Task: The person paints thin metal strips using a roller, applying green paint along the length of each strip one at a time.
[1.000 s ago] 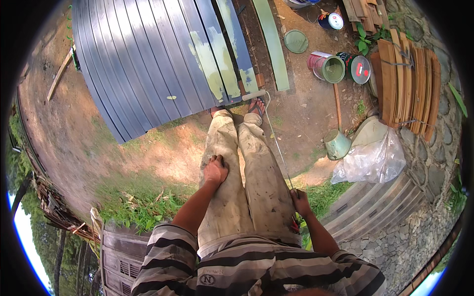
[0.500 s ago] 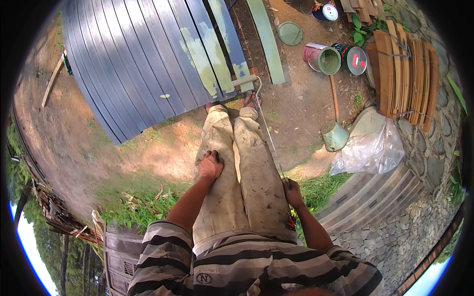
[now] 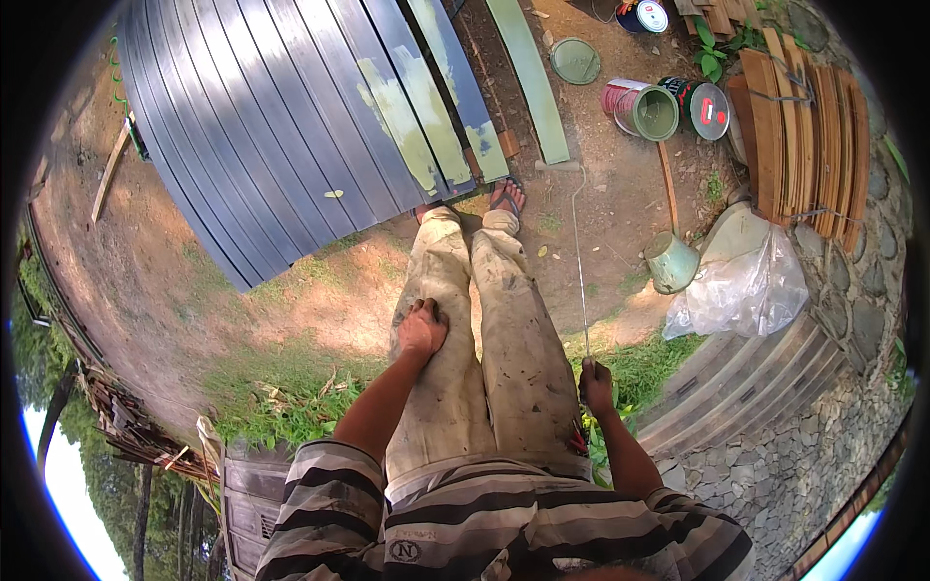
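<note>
My right hand [image 3: 596, 385] is closed round the lower end of a long-handled paint roller [image 3: 579, 242]. Its thin rod runs forward to a pale roller head [image 3: 557, 167], just below the near end of a separate light-green plank [image 3: 530, 82]. On the trousers over my left thigh rests my left hand [image 3: 423, 329], fingers curled in and nothing visible in it. Ahead of my feet lie dark blue-grey planks [image 3: 262, 126] side by side; those at the right carry patches of light-green paint [image 3: 412, 116].
At the right stand an open paint can [image 3: 657, 113], a dark can [image 3: 709, 111] and a pale bucket [image 3: 670, 263] with a wooden stick. Beyond them are a clear plastic bag [image 3: 751, 290] and bundled wood strips [image 3: 809, 140]. A round lid [image 3: 575, 61] lies on the soil.
The roller head has swung right, off the painted plank ends to beside the separate green plank. My right hand has shifted slightly right; my left hand stays on the thigh.
</note>
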Available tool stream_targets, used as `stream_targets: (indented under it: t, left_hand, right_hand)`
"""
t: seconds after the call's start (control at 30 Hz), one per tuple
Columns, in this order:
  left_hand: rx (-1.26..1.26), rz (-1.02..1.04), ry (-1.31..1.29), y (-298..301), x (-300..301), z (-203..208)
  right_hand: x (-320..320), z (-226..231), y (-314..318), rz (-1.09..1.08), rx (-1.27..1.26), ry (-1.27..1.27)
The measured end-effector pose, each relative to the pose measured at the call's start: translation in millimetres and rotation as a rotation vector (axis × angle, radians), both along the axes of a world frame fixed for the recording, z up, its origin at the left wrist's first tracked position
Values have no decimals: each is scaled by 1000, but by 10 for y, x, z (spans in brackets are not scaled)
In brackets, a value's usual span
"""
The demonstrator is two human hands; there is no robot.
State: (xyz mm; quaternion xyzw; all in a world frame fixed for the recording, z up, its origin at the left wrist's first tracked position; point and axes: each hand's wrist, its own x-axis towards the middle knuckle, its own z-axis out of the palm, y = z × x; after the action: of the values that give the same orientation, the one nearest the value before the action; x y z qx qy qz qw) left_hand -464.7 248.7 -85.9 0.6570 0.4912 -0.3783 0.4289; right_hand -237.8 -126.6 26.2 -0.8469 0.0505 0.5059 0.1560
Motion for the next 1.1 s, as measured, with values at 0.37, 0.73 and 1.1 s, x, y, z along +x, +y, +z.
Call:
stream_targets:
  t: [0.37, 0.73, 1.1]
  left_hand:
    - [-11, 36, 6, -42, -25, -25]
    - [-17, 30, 25, -62, -11, -44]
    - [-49, 27, 38, -34, -12, -8]
  right_hand:
    - [184, 346, 374, 22, 62, 184]
    - [143, 263, 742, 367, -34, -26]
    - [67, 211, 933, 329, -68, 21]
